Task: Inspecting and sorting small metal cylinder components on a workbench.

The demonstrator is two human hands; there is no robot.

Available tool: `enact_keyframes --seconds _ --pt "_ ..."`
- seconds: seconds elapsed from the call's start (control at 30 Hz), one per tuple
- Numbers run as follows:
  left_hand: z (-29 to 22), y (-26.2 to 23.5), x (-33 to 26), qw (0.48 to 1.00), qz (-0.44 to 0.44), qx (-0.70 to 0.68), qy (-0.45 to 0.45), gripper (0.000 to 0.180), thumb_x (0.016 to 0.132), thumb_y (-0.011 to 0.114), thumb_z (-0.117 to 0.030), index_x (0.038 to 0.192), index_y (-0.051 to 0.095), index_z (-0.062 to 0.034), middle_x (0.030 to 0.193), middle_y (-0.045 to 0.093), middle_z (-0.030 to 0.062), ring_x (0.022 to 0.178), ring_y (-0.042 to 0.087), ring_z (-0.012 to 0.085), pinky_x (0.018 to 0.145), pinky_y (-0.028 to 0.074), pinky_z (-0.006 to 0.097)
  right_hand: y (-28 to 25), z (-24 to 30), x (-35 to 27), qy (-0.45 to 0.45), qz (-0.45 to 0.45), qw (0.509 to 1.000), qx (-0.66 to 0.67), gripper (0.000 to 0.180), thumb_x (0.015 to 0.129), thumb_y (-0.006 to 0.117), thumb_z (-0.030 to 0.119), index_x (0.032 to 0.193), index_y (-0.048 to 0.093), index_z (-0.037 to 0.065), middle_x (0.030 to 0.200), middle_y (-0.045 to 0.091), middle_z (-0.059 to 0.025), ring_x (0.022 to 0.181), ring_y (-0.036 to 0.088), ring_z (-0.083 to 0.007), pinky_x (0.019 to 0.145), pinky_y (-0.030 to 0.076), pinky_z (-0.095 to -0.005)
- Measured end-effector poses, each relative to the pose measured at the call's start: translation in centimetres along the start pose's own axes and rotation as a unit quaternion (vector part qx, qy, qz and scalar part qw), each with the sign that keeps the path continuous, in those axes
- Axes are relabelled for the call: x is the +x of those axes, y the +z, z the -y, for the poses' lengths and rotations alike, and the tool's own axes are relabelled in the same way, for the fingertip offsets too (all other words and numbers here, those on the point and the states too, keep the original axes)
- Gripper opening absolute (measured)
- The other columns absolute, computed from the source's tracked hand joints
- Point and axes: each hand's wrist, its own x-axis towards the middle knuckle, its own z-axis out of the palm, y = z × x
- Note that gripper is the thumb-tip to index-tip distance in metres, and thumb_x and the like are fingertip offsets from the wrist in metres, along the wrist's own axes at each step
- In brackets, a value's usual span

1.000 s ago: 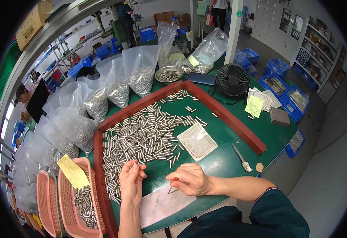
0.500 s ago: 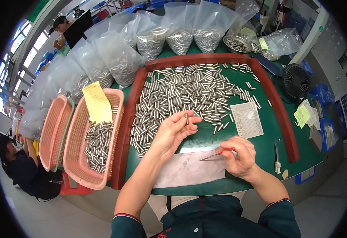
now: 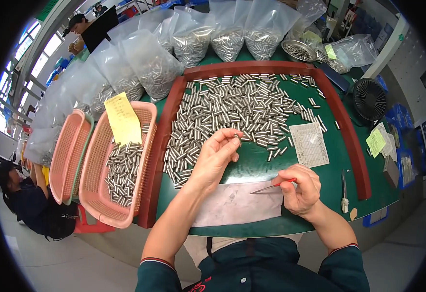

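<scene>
Between the thumb and fingertips of my left hand [image 3: 217,158] is a small metal pin [image 3: 237,139], partly hidden by the fingers. My right hand [image 3: 301,190] grips a slim pointed tool [image 3: 267,188] with a red handle; its dark tip points left over a pale cloth [image 3: 237,207]. That cloth lies flat on the green tabletop at the near edge. Beyond my left hand spreads a large heap of loose, shiny metal pins [image 3: 222,109]. A printed paper slip [image 3: 309,144] lies beyond my right hand.
A dark red wooden frame [image 3: 344,126] borders the heap. At left, a pink basket [image 3: 90,180] holds pins and a yellow note [image 3: 123,118]. Filled plastic bags [image 3: 191,41] line the back. A black fan [image 3: 369,99] and a thin tool [image 3: 344,192] are at right. A seated person [image 3: 37,204] is far left.
My left hand has turned its fingers inward around the pin, which now shows less. My right hand keeps the pointed tool over the cloth. The whole view has shifted slightly.
</scene>
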Motion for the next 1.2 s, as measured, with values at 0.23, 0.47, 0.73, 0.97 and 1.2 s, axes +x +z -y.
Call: enact_keyframes --seconds 0.23,0.47,0.73,0.97,1.2 --pt "-0.3 -0.2 0.0 0.989 0.008 -0.14 -0.056 0.011 0.077 0.054 -0.006 0.088 0.051 -0.0051 0.073 0.051 0.0032 0.065 0.047 0.0094 0.063 0.043 0.026 -0.1 0.0 -0.1 0.002 0.002 1.0 -0.003 0.016 0.08 0.062 0.013 0.084 0.056 -0.002 0.059 0.059 -0.0043 0.047 0.055 -0.0166 0.045 0.041 -0.026" --pt "0.1 -0.7 0.2 0.982 -0.008 -0.171 -0.084 0.009 0.076 0.056 -0.003 0.083 0.051 -0.0052 0.075 0.053 0.006 0.067 0.052 0.0109 0.065 0.05 0.025 0.0 0.0 -0.1 0.005 0.0 1.0 -0.006 0.015 0.08 0.062 0.012 0.084 0.056 -0.002 0.058 0.058 -0.0034 0.047 0.054 -0.0159 0.044 0.04 -0.0256" --pt "0.2 -1.0 0.4 0.972 -0.046 -0.214 -0.086 0.007 0.08 0.057 -0.008 0.084 0.052 -0.0054 0.077 0.059 0.0082 0.064 0.057 0.0119 0.061 0.051 0.025 0.0 0.0 0.0 0.003 -0.004 1.0 -0.003 0.015 0.08 0.062 0.011 0.084 0.056 -0.001 0.057 0.057 -0.0028 0.046 0.053 -0.0155 0.044 0.039 -0.0253" --pt "0.3 -1.0 0.7 0.97 -0.032 -0.222 -0.091 0.007 0.081 0.056 -0.008 0.085 0.052 -0.0053 0.076 0.059 0.0078 0.064 0.057 0.0117 0.061 0.051 0.025 -0.2 -0.2 0.1 0.003 -0.001 1.0 -0.008 0.015 0.08 0.062 0.011 0.084 0.056 -0.002 0.057 0.058 -0.003 0.046 0.053 -0.0156 0.044 0.039 -0.0252" --pt "0.7 -2.0 0.6 0.955 0.0 -0.284 -0.083 0.012 0.08 0.059 -0.007 0.09 0.053 -0.0037 0.083 0.061 0.011 0.073 0.059 0.0156 0.072 0.051 0.031 -0.2 0.2 0.4 0.014 0.018 1.0 -0.015 0.013 0.081 0.059 0.009 0.087 0.055 -0.002 0.058 0.058 -0.0048 0.046 0.053 -0.0178 0.044 0.039 -0.027"
